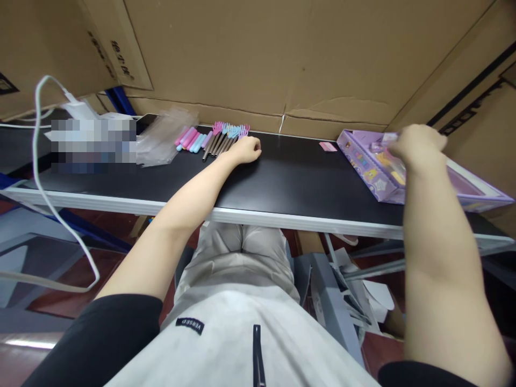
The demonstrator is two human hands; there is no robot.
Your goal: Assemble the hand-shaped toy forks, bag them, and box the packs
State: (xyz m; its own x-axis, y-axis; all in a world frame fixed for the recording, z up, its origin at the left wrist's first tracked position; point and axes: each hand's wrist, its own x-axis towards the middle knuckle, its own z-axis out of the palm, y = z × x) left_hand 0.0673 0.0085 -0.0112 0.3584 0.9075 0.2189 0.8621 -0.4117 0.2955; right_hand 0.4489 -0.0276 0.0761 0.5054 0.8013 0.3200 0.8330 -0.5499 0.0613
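My left hand [249,150] rests on the black table with its fingers curled in and nothing visible in them. Just beside it lies a row of small back scratchers [220,144], with pink, blue and purple claw-shaped heads and metal rods. Pink, blue and purple handle-like tubes [192,140] lie at their left. At the far right, my right hand [419,144] is over a shallow purple printed box [373,174]. Small packaged items, some yellow [391,164], show inside it. The right fingers are blurred and partly hidden, so their grip cannot be made out.
Clear plastic bags [165,138] lie left of the tubes, near a blurred-out patch and a white cable [36,140]. A small pink card [328,147] lies left of the box. Cardboard walls [250,54] close off the back and sides. The table's metal edge [282,217] runs along the front.
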